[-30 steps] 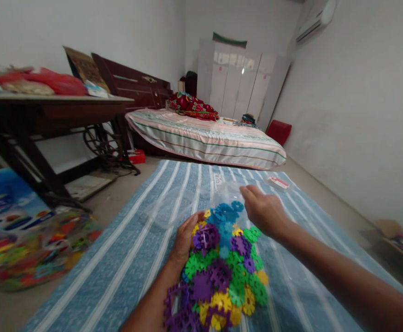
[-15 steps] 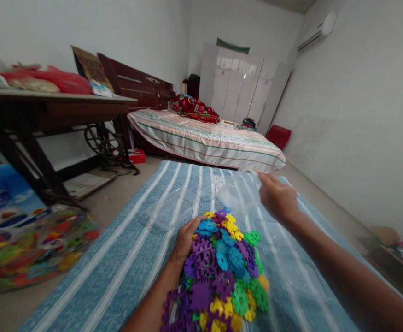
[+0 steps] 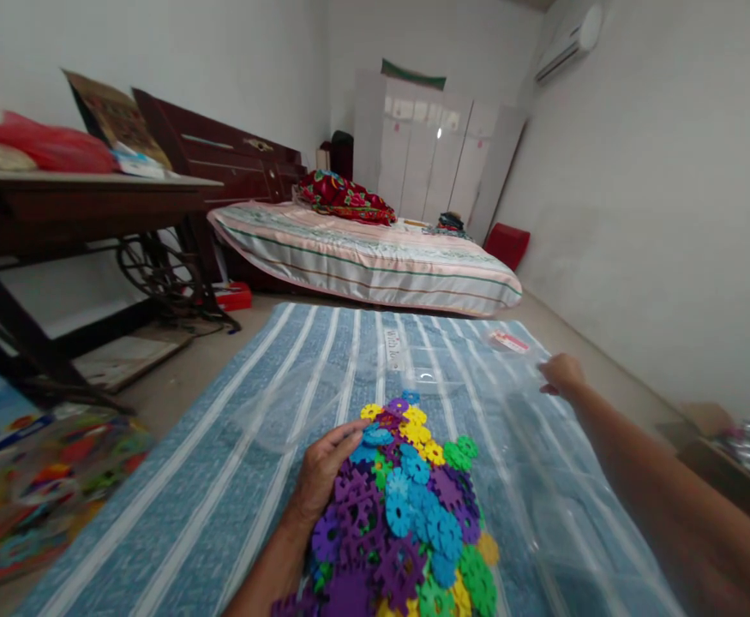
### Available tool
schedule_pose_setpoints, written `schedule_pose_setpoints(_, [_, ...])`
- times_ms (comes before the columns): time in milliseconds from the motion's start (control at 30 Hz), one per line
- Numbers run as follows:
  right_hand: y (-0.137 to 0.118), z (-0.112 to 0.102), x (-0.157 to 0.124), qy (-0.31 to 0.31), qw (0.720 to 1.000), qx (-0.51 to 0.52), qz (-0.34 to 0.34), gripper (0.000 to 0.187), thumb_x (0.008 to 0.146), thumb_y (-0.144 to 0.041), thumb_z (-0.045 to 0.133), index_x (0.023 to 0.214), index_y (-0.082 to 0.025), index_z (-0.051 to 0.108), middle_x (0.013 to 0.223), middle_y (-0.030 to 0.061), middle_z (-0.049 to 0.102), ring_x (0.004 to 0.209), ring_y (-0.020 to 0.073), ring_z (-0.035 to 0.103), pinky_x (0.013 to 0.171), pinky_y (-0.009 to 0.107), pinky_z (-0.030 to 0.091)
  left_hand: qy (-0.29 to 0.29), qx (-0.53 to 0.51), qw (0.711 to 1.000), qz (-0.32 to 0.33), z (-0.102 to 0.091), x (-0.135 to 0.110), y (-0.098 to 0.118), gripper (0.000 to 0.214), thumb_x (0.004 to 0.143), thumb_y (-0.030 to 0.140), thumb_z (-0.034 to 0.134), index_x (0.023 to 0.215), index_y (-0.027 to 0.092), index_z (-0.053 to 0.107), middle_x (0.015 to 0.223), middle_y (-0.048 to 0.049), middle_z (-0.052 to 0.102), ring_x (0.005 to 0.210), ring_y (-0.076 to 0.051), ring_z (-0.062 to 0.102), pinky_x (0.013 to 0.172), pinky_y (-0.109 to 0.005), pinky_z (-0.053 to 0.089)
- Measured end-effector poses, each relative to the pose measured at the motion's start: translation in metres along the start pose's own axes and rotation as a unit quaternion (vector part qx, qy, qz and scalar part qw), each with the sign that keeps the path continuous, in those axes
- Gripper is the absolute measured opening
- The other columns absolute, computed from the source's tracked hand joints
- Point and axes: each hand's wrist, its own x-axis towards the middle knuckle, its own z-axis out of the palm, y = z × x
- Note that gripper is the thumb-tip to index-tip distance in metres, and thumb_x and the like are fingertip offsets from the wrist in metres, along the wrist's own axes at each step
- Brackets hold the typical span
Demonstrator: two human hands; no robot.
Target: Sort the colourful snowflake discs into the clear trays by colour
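Observation:
A heap of plastic snap-together building pieces [image 3: 406, 514] in purple, blue, yellow and green lies in front of me. My left hand [image 3: 327, 467] rests along the heap's left side, fingers stretched out and touching the blue pieces. Out to the right, my right hand [image 3: 564, 375] is closed at the edge of a clear plastic container [image 3: 516, 364], its outline hard to make out. A red and white label [image 3: 509, 341] shows near that hand. Another clear plastic container [image 3: 291, 403] lies left of the heap, and clear plastic [image 3: 561, 523] also shows on the right.
Everything sits on a blue striped cloth [image 3: 220, 480]. A bag of colourful pieces [image 3: 46, 488] lies on the floor at left, near a sewing machine table [image 3: 92, 193]. A bed [image 3: 375, 266] stands beyond, and a box [image 3: 735, 463] is at right.
My right hand has moved away to the right with the clear plastic container. My left hand stays beside the heap. The view has shifted slightly right.

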Motion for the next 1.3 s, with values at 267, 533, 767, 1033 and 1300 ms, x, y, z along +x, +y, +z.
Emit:
schedule_pose_setpoints(267, [-0.027,-0.004,-0.117,-0.126,0.968,0.031,-0.215,0.042,0.087,-0.043,0.054,0.116,-0.015,0.064,0.096,0.0115,0.072,0.083,0.0227,0.067,0.075,0.033,0.05,0.025,0.047,0.999,0.012,0.004,-0.002,0.006,0.054,0.058,0.052,0.077,0.099,0.017,0.073,0.101,-0.0068,0.075,0.097,-0.028,0.068,0.091,-0.038,0.05])
schedule_pose_setpoints(533, [0.018,0.068,-0.314,-0.138,0.945,0.203,-0.216,0.075,0.072,-0.035,0.066,0.142,-0.028,0.042,0.133,0.0098,0.057,0.117,0.0327,0.056,0.093,0.045,0.049,0.025,0.107,0.994,0.006,-0.001,-0.007,0.007,0.063,0.06,0.057,0.074,0.106,0.015,0.07,0.098,-0.0077,0.075,0.093,-0.028,0.068,0.088,-0.038,0.051])
schedule_pose_setpoints(767, [-0.002,0.094,-0.31,-0.151,0.922,0.272,-0.233,0.097,0.062,-0.028,0.074,0.148,-0.026,0.029,0.145,0.0099,0.043,0.132,0.0337,0.041,0.109,0.047,0.036,0.025,0.196,0.98,0.014,0.009,-0.011,0.022,0.059,0.058,0.053,0.076,0.104,0.017,0.071,0.104,-0.0069,0.073,0.104,-0.03,0.064,0.093,-0.038,0.048])
schedule_pose_setpoints(1033, [-0.055,0.097,-0.299,-0.177,0.858,0.45,-0.172,0.094,0.063,-0.026,0.077,0.146,-0.024,0.033,0.144,0.0113,0.045,0.131,0.0304,0.043,0.109,0.045,0.036,-0.05,0.062,0.995,-0.066,0.018,-0.014,0.022,0.062,0.062,0.043,0.078,0.116,0.018,0.063,0.096,-0.0055,0.075,0.086,-0.026,0.07,0.083,-0.039,0.053])
schedule_pose_setpoints(1300, [-0.07,0.102,-0.273,-0.187,0.817,0.528,-0.139,0.092,0.06,-0.025,0.077,0.143,-0.025,0.038,0.136,0.0091,0.053,0.124,0.0293,0.051,0.104,0.045,0.04,-0.085,0.113,0.989,-0.033,0.027,-0.029,0.037,0.06,0.065,0.044,0.076,0.117,0.019,0.062,0.099,-0.0049,0.074,0.094,-0.027,0.068,0.084,-0.037,0.054])
